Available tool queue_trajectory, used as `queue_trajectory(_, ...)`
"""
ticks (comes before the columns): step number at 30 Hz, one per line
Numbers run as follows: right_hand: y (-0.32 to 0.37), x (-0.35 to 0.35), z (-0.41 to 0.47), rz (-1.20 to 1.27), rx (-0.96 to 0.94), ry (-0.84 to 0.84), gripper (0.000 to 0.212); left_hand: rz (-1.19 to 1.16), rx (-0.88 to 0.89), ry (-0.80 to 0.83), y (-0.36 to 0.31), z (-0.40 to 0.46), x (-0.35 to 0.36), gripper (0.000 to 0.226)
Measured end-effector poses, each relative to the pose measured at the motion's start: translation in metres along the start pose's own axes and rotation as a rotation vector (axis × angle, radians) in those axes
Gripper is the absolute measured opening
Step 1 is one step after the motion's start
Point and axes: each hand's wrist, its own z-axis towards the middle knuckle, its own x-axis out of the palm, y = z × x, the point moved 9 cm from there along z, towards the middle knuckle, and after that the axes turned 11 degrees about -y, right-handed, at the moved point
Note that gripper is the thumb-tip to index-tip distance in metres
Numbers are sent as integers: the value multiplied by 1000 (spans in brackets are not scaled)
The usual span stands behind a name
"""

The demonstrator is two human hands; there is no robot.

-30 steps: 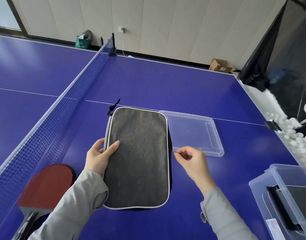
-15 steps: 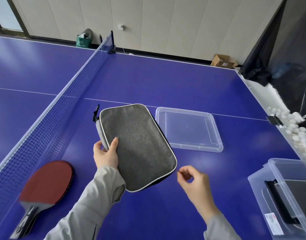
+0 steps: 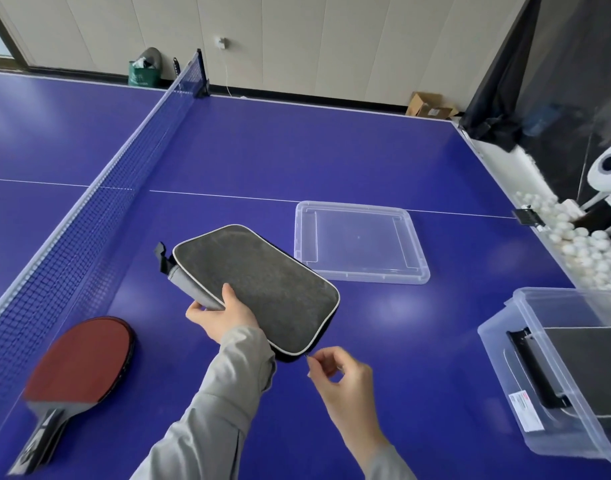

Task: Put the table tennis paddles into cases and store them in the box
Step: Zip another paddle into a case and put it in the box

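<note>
sleeves: 2, light grey, long, soft knit | left sleeve [image 3: 227, 386] creased at cuff | hands bare

Blue table [image 3: 331, 150] with white centre line, crossed by a dark net [image 3: 99, 209] on a post. White balls [image 3: 588, 247] lay heaped in a tray off its right edge, beside a black curtain [image 3: 504, 98]. Green bag [image 3: 143, 72] and cardboard box [image 3: 430, 105] stood against the pale panelled wall [image 3: 331, 39].

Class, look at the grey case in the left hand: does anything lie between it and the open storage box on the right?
Nothing visible does. Between the grey case and the storage box is bare table; the clear lid lies farther back, off that path.
</note>
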Motion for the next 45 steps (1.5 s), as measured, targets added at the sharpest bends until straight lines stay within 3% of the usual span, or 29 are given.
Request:
queue_trajectory(6,-1,11,-12,93,129,-15,13,-34,-66,-40,11,-10,-2,45)
queue_trajectory(13,10,18,-24,56,6,-57,22,-27,-29,-5,10,-11,-3,45)
queue_trajectory(17,10,25,-28,50,-27,-12,8,-20,-1,38,10,-7,-3,43)
queue_trajectory(19,11,22,-28,38,-57,11,9,11,9,83,12,0,-4,45)
queue_trajectory(22,7,-14,-15,34,-78,-149,18,70,44,195,15,21,-4,39)
queue_trajectory(26,-20,-57,21,89,113,-293,9,149,11,498,26,39,5,29)
queue_trajectory(28,-28,-62,39,115,201,-227,12,188,-69,682,36,36,8,33)
queue_trajectory(32,-31,-49,56,165,338,61,21,224,-215,949,52,22,10,38)
queue_trajectory(35,-15,-27,43,238,338,337,32,211,-281,1019,62,13,13,36)
queue_trajectory(37,-11,-17,28,312,379,428,32,210,-307,1027,69,10,16,35)
queue_trajectory(41,-13,-17,18,337,370,351,33,296,-243,989,71,3,19,49)
queue_trajectory(45,-3,-27,23,76,184,135,36,549,-9,872,66,-13,22,64)
